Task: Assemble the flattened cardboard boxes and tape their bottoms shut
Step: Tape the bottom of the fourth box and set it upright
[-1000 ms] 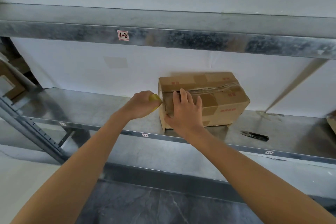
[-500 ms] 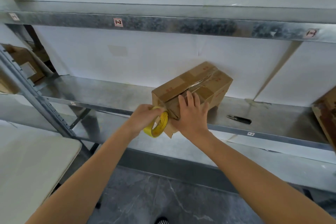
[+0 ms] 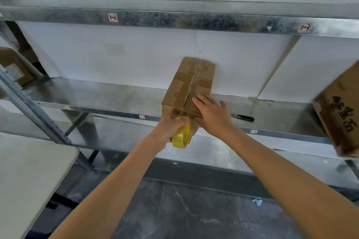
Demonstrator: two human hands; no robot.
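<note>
Galvanised steel shelf (image 3: 101, 93) against a white wall, bay labels along the front rail, grey stone floor below. Lower left: corner of a pale desk (image 3: 29, 170). Far left on the shelf: small brown carton (image 3: 11, 66), well apart. Centre: left hand (image 3: 169, 128), fingers (image 3: 179, 121) clenched round a yellow tape roll (image 3: 181, 138), roll pressed against the near end of the cardboard box (image 3: 191, 81), just below its top edge. Box on the shelf, near end overhanging the front rail, long axis and centre seam running straight away toward the wall. Right hand (image 3: 213, 116) flat on the box top, fingers straight, just right of the seam. Further right: black-handled cutter (image 3: 242, 117) on the shelf, nearer the right hand, probably needed next for severing the strip. Far right: printed carton (image 3: 338, 114), tilted.
</note>
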